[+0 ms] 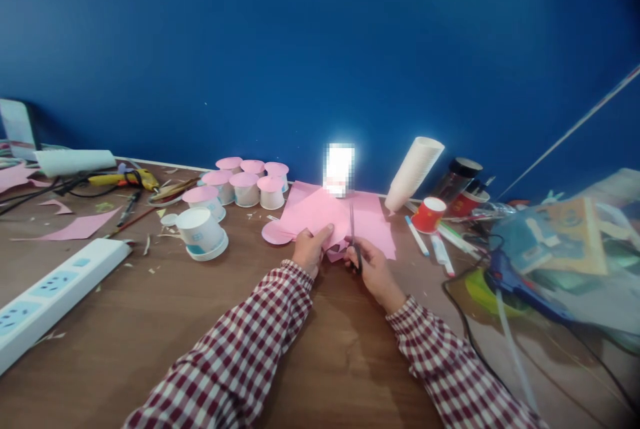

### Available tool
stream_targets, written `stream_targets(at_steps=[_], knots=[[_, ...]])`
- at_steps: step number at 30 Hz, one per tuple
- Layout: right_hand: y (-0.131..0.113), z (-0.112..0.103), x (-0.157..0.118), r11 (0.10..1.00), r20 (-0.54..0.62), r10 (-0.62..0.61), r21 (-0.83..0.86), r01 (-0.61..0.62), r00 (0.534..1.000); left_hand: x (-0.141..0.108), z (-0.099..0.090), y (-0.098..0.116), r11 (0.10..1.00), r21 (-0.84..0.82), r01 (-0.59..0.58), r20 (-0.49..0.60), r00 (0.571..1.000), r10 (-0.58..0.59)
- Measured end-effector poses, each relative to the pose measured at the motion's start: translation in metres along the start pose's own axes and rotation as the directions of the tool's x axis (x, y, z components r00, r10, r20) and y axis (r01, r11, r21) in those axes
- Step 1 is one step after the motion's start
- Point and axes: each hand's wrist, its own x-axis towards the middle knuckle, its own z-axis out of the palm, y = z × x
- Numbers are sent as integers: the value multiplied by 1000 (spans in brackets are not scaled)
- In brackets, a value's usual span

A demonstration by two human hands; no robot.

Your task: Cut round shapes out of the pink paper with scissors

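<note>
My left hand (311, 249) pinches a sheet of pink paper (315, 212) between thumb and fingers. The fingers of my right hand (373, 267) are closed around the handles of a pair of scissors (352, 222), whose blades point away from me at the right edge of that sheet. More pink sheets (373, 209) lie flat beneath and behind. A rounded pink paper piece (276, 233) sits left of my left hand. Several paper cups with pink paper tops (246, 187) stand farther left, near a white paper cup (195, 227) without one.
At the left are a white power strip (65, 292) and a yellow glue gun (125, 179). A leaning stack of white cups (415, 172), a red cup (429, 214) and markers (441, 254) are on the right. A blue glue gun (525, 289) with cords lies farther right. The blue wall (300, 69) rises behind.
</note>
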Motion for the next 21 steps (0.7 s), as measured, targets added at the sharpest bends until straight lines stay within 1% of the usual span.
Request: stream_targets(at_steps=[5, 21], knots=[[-2, 0, 0, 1000, 9, -10, 3, 10, 1000, 3, -3, -4, 1000, 1, -10, 55, 998, 10], [-4, 1, -2, 1000, -14, -5, -30, 5, 1000, 4, -4, -6, 999, 49, -17, 21, 1000, 16]])
